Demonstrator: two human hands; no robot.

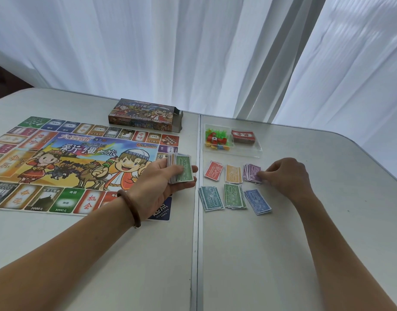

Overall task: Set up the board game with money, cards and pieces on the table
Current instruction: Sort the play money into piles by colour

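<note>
- Table (305, 243): smooth, matt, off-white top, plastic by the look of it.
- Game board (58, 153): printed sheet with a slight sheen.
- Stack of banknotes (184, 170) and purple banknotes (252, 173): thin printed paper, matt.
- Tray (257, 150): clear, glossy plastic.
- Pieces (216, 140): coloured plastic.
- Box (143, 115): printed cardboard.
- Bracelet (131, 207): brown, polished, wood-like.
- Curtain (170, 41): sheer white cloth.

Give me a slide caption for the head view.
Left hand grips game money; right hand pinches the purple pile.
</note>
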